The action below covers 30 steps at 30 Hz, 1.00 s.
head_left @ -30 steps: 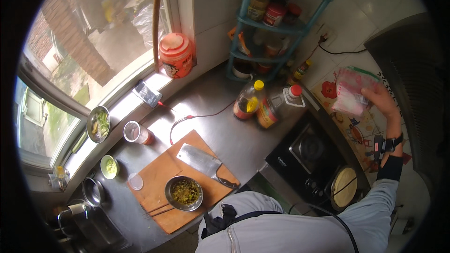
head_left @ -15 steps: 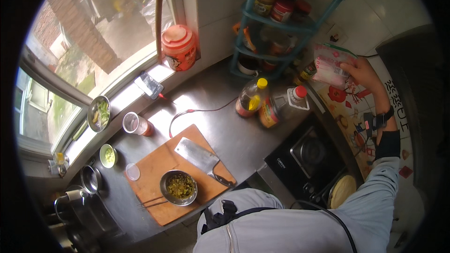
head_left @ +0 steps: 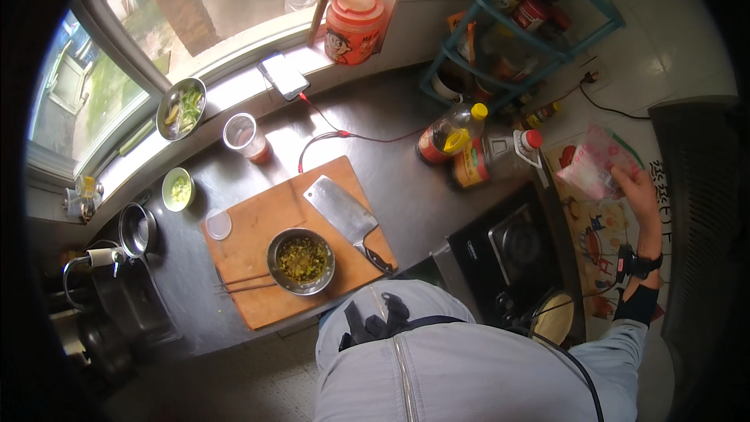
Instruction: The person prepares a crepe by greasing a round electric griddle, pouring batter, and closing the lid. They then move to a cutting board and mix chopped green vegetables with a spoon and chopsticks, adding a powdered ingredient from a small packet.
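Note:
My right hand [head_left: 637,187] is closed on the edge of a soft pink-and-white plastic bag [head_left: 591,164] with a green strip along its top. It holds the bag up at the right, in front of the patterned tiles beside the stove [head_left: 484,246]. My left hand is outside the picture. On the wooden cutting board [head_left: 242,297] stands a metal bowl [head_left: 306,289] of chopped yellow-green food. A cleaver [head_left: 337,207] lies to its right, and chopsticks [head_left: 246,281] lie to its left.
A dark sauce bottle [head_left: 437,144] and a red-capped jug [head_left: 500,148] stand behind the stove, near a teal shelf rack [head_left: 586,47]. A phone [head_left: 283,76] on the sill trails a red cable across the counter. Left are a plastic cup [head_left: 246,137], a small bowl [head_left: 178,195] and a sink [head_left: 141,305].
My right hand has brought the bag down and nearer to me, away from the shelf rack. The whole view has also shifted. The things on the counter lie as before.

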{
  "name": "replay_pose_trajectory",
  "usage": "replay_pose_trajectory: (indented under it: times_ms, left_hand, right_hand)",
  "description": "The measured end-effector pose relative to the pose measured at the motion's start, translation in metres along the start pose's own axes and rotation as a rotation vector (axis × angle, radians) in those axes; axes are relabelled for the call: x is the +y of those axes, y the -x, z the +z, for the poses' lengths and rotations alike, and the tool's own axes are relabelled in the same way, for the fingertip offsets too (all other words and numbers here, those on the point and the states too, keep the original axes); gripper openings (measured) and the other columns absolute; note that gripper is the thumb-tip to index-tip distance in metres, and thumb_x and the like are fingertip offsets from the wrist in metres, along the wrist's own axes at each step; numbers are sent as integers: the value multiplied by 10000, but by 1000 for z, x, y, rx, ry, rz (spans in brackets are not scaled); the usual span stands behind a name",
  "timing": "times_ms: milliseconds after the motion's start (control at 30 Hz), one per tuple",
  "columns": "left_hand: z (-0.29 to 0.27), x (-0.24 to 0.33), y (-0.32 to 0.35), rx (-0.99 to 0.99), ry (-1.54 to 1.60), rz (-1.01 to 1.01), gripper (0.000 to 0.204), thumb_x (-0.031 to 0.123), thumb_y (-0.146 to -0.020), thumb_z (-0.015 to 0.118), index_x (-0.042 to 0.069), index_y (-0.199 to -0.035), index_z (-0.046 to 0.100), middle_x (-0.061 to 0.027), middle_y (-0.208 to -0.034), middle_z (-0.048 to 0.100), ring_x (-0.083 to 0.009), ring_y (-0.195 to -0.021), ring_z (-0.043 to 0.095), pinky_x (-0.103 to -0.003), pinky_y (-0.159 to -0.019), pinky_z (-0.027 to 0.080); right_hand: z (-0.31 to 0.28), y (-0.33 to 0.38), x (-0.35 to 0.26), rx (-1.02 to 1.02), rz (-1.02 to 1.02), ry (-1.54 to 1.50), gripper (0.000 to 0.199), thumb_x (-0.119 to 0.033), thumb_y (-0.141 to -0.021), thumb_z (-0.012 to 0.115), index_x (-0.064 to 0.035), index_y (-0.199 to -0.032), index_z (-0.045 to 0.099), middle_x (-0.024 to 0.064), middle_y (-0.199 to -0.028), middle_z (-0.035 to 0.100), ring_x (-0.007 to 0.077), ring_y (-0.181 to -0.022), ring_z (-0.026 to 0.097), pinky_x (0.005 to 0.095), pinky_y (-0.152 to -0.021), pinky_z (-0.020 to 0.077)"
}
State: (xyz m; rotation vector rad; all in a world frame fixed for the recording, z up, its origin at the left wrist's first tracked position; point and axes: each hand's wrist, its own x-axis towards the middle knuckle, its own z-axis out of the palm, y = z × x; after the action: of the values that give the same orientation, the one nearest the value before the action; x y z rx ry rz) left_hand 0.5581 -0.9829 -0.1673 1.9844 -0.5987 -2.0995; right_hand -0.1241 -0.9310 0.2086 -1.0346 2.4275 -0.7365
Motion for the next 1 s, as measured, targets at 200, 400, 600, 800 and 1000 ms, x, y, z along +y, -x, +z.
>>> replay_pose_trajectory:
  times_ms: [200, 400, 600, 800, 1000]
  left_hand:
    - [-11, -10, -2, -8, 19, -11, 424, 277, -1120, 613, -11, -1431, 635, -130, -1262, 729, -213, -1141, 687, -367, -944, 583]
    - [-15, -10, -7, -14, 16, -10, 419, 274, -1118, 615, -11, -1424, 639, -128, -1250, 733, -210, -1130, 688, -363, -939, 581]
    - [-9, -4, -10, -12, -3, -10, 414, 271, -1115, 617, -10, -1417, 643, -126, -1238, 736, -206, -1120, 689, -360, -935, 579]
    - [12, -2, -11, 20, -9, -22, 409, 268, -1113, 619, -10, -1411, 647, -125, -1225, 740, -203, -1109, 690, -357, -930, 577]
    - [41, 1, -8, 72, 16, -26, 403, 265, -1111, 621, -10, -1404, 651, -123, -1213, 743, -200, -1098, 691, -353, -926, 575]
  right_hand:
    - [-5, 53, 4, 14, 77, -29, 359, -325, -1071, 728, 11, -1184, 791, 43, -936, 771, 124, -725, 718, 278, -616, 594]
    - [-22, 71, -6, 71, 151, 80, 380, -339, -1067, 731, 16, -1187, 787, 47, -932, 773, 117, -714, 716, 269, -591, 579]
    - [-17, 13, -34, 62, 118, 81, 395, -349, -1063, 704, -7, -1253, 756, 23, -905, 727, 115, -758, 700, 260, -618, 571]
    - [49, -129, -42, 7, -4, -70, 442, -386, -1063, 728, -8, -1292, 750, 45, -1000, 734, 123, -745, 716, 258, -665, 599]
    - [127, -259, -35, 60, -194, 11, 366, -318, -1046, 721, 42, -1036, 782, 105, -852, 776, 193, -740, 770, 352, -645, 600]
